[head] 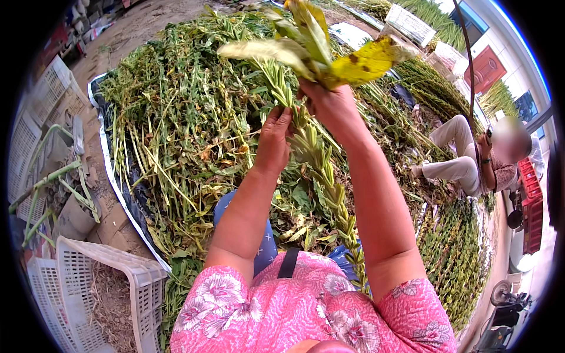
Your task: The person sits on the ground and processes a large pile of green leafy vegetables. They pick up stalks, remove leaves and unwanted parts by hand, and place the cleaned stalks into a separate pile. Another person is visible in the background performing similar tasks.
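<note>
My left hand (274,139) pinches a green podded stalk (329,170), which looks like sesame. From there the stalk runs down between my forearms towards my lap, with pods packed along it. Just to the right and higher up, my right hand (333,106) is closed around a bunch of large leaves (368,64), yellow and pale green with brown spots. The leaves are partly blurred. My right fingers are mostly hidden, so whether they also touch the stalk cannot be seen. Beneath both hands spreads a thick heap of cut stalks and leaves (190,110).
White plastic crates (148,273) stand at lower left, one holding dry debris. Beside them is a green metal frame (53,181). A dark sheet with a white edge (108,159) borders the heap. At right sits another person (463,154), near a red crate (532,207); more podded stalks (450,260) lie below.
</note>
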`<state>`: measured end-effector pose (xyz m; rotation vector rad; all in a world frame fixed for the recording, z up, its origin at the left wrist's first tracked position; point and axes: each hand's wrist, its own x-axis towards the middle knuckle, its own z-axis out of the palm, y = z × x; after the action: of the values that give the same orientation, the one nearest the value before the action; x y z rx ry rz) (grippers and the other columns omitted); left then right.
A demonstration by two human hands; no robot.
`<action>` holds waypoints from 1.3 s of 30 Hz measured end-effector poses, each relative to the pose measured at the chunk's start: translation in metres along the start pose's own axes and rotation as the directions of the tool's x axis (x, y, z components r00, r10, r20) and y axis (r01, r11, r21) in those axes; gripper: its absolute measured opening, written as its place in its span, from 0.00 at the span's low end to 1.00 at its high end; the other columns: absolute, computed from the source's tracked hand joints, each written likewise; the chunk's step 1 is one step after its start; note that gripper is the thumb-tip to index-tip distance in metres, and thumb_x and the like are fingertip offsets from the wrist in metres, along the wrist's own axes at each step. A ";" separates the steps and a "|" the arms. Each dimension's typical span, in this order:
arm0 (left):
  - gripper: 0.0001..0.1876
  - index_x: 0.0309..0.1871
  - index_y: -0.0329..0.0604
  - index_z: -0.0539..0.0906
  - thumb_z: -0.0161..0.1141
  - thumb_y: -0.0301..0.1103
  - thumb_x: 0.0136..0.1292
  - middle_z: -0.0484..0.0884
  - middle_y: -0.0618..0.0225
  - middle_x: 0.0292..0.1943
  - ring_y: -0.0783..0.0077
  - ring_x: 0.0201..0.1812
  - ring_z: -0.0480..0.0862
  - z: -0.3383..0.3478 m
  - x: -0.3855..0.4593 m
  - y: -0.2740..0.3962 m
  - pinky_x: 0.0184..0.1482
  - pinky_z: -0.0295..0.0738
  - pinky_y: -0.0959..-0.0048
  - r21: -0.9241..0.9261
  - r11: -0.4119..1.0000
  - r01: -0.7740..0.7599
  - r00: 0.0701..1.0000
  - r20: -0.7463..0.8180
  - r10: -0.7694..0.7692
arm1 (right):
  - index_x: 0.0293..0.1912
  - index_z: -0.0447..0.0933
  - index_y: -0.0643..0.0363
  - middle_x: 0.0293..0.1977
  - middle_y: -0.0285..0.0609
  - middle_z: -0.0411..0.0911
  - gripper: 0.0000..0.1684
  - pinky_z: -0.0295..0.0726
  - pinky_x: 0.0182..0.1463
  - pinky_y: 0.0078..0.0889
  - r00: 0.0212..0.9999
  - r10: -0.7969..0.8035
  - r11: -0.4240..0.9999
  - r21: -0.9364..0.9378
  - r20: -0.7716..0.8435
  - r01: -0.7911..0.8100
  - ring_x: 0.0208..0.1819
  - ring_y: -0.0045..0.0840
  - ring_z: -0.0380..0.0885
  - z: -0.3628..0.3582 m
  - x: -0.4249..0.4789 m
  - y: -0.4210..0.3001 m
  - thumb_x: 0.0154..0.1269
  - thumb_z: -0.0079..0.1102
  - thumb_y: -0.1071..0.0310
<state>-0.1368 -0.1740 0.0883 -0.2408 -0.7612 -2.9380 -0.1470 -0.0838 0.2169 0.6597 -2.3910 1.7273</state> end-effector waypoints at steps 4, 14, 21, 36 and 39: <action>0.13 0.54 0.39 0.72 0.54 0.31 0.68 0.79 0.66 0.46 0.75 0.46 0.79 0.006 0.001 -0.002 0.48 0.74 0.77 -0.022 0.999 -0.023 0.999 0.025 0.024 | 0.45 0.73 0.58 0.40 0.48 0.78 0.12 0.76 0.47 0.37 0.989 -0.131 0.920 -0.362 0.073 0.148 0.44 0.39 0.77 0.015 0.021 0.009 0.60 0.55 0.70; 0.16 0.53 0.44 0.73 0.58 0.37 0.65 0.75 0.78 0.35 0.86 0.32 0.71 0.004 0.002 -0.002 0.35 0.65 0.82 0.182 0.983 -0.034 0.997 -0.062 0.046 | 0.41 0.75 0.59 0.43 0.47 0.75 0.14 0.80 0.45 0.36 0.971 -0.111 0.554 -0.797 0.213 0.239 0.44 0.37 0.79 0.033 0.024 -0.003 0.52 0.60 0.74; 0.12 0.49 0.48 0.73 0.58 0.38 0.65 0.71 0.82 0.29 0.89 0.28 0.66 -0.002 0.007 -0.005 0.30 0.61 0.83 0.240 0.971 -0.026 0.999 -0.037 0.035 | 0.37 0.70 0.59 0.40 0.45 0.73 0.07 0.77 0.45 0.41 0.984 -0.120 0.495 -0.851 0.132 0.174 0.42 0.38 0.78 0.039 0.026 -0.002 0.56 0.54 0.73; 0.17 0.55 0.46 0.73 0.56 0.40 0.66 0.73 0.80 0.32 0.87 0.29 0.66 0.015 0.001 -0.001 0.32 0.61 0.82 0.224 0.975 -0.003 0.999 -0.046 0.013 | 0.38 0.68 0.57 0.36 0.45 0.77 0.08 0.78 0.41 0.42 0.985 -0.145 0.513 -0.845 0.091 0.154 0.39 0.42 0.79 0.037 0.028 0.002 0.57 0.53 0.69; 0.18 0.56 0.44 0.72 0.55 0.40 0.66 0.71 0.80 0.32 0.87 0.29 0.65 0.012 0.003 -0.002 0.32 0.60 0.83 0.245 0.970 -0.001 1.000 -0.019 0.006 | 0.42 0.70 0.60 0.36 0.46 0.78 0.11 0.79 0.39 0.39 0.978 -0.171 0.429 -0.884 0.121 0.184 0.38 0.35 0.81 0.039 0.030 -0.001 0.58 0.55 0.70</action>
<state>-0.1384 -0.1662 0.0982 -0.1916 -1.1064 -2.8005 -0.1680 -0.1285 0.2149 0.6631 -2.6109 0.1690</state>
